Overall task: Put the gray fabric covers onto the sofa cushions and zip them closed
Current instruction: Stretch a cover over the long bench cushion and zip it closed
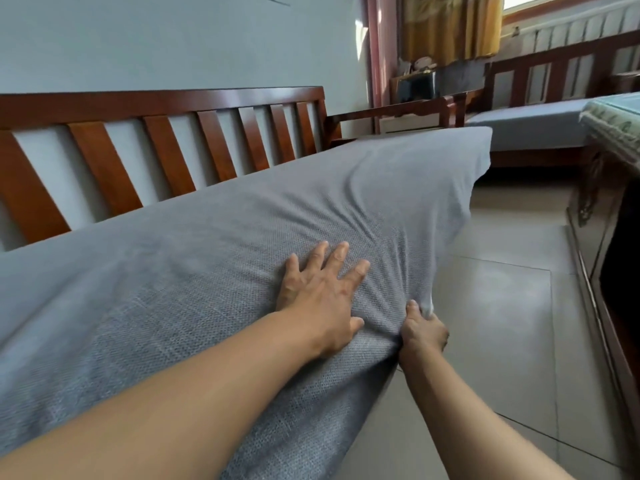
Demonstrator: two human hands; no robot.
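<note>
A long sofa cushion wrapped in a gray woven fabric cover (214,244) lies along the wooden sofa frame (166,109). My left hand (322,292) presses flat on top of the cover, fingers spread, holding nothing. At the cushion's front edge my right hand (424,329) pinches a fold of the gray cover, and creases fan out from that grip across the fabric. A small pale bit shows at the pinched spot; I cannot tell whether it is a zipper. The cushion's far end (460,147) overhangs toward the room.
A slatted dark-wood backrest stands behind the cushion against the pale wall. Gray floor tiles (502,306) lie to the right. A dark wooden table with a patterned cloth (613,133) stands at the right edge. A second sofa with a gray cushion (526,126) sits farther back under curtains.
</note>
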